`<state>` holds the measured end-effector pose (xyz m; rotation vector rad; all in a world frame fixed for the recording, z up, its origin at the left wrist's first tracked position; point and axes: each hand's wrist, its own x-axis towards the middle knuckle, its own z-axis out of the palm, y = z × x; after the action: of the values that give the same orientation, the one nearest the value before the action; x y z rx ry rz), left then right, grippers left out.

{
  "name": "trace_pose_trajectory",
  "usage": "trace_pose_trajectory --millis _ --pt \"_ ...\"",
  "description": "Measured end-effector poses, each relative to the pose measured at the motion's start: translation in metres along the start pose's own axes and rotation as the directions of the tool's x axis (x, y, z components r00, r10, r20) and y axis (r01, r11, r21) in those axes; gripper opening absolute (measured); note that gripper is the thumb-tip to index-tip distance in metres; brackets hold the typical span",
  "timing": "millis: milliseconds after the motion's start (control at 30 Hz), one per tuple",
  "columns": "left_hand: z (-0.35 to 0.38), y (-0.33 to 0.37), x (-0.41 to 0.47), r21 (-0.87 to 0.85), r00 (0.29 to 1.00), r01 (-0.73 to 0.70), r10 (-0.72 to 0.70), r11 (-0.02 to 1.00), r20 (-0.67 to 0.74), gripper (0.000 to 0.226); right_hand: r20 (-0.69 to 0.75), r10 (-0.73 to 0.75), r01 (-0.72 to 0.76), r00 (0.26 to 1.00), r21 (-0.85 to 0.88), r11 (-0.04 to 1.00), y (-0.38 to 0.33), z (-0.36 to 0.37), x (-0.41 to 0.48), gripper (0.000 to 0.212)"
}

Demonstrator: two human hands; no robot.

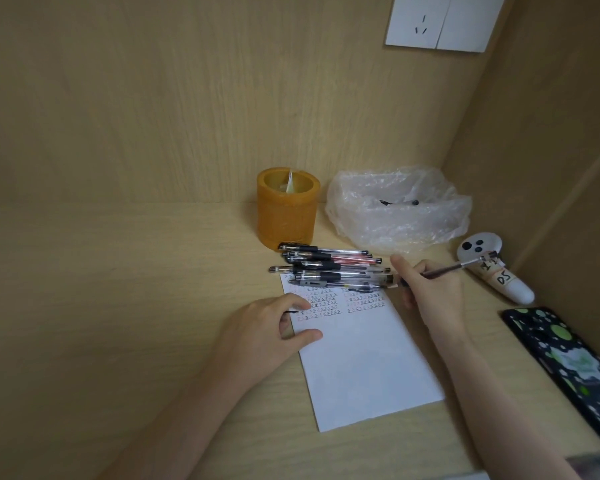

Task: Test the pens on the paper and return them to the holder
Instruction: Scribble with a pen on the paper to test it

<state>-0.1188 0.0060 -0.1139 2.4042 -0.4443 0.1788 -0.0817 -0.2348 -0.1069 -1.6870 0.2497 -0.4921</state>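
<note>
A white sheet of paper (361,362) lies on the wooden desk (153,271), and everything else is placed around it. Across the far edge of the paper rests a loose pile of pens (329,268), clear barrels with black grips, all lying roughly sideways, some overlapping the sheet. Just beyond that pile, past the paper's far left corner, stands the round amber holder (286,216), upright, with only a folded white scrap (290,183) showing inside it. The far part of the paper carries rows of small black and red marks (326,303); the near part is blank.

The left hand (271,327) sits on the paper's left edge, thumb flat on the sheet, fingers curled in and pinching a small black piece (292,311), too small to tell what it is. The right hand (430,292) is at the paper's far right corner, fingers wrapped around one pen (444,270); its front end points toward the pile and its back end sticks out away from the paper to the right.

Beyond the paper's far right corner lies a crumpled clear plastic bag (399,209) with something dark inside. To the right of the paper is a white controller (492,268) bearing handwritten labels, and nearer along that side a phone (568,368) in a dark case with green dots. A white socket (444,19) is on the wall high above
</note>
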Motion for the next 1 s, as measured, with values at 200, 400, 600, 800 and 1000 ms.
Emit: trace_pose_trajectory --millis 200,400,600,800,1000 --pt "0.001 -0.002 0.001 0.023 1.0 -0.004 0.004 1.0 0.018 0.036 -0.051 -0.053 0.043 0.997 -0.187 0.981 0.012 0.004 0.001 0.037" --pt "0.002 -0.002 0.0 0.015 1.0 -0.008 0.008 1.0 0.019 0.035 -0.035 -0.086 0.077 0.996 -0.206 0.975 0.013 0.005 0.0 0.037" --pt "0.002 -0.003 0.0 0.021 1.0 -0.008 0.008 1.0 0.017 0.036 -0.045 -0.092 0.082 0.995 -0.188 0.979 0.012 0.005 0.0 0.036" --pt "0.002 -0.003 0.0 0.019 1.0 -0.009 0.009 1.0 0.015 0.036 -0.036 -0.099 0.09 0.994 -0.186 0.978 0.013 0.004 -0.001 0.037" --pt "0.002 -0.003 0.0 0.023 1.0 -0.017 0.017 1.0 0.012 0.035 -0.015 -0.125 0.117 0.992 -0.237 0.964 0.014 0.005 0.0 0.036"
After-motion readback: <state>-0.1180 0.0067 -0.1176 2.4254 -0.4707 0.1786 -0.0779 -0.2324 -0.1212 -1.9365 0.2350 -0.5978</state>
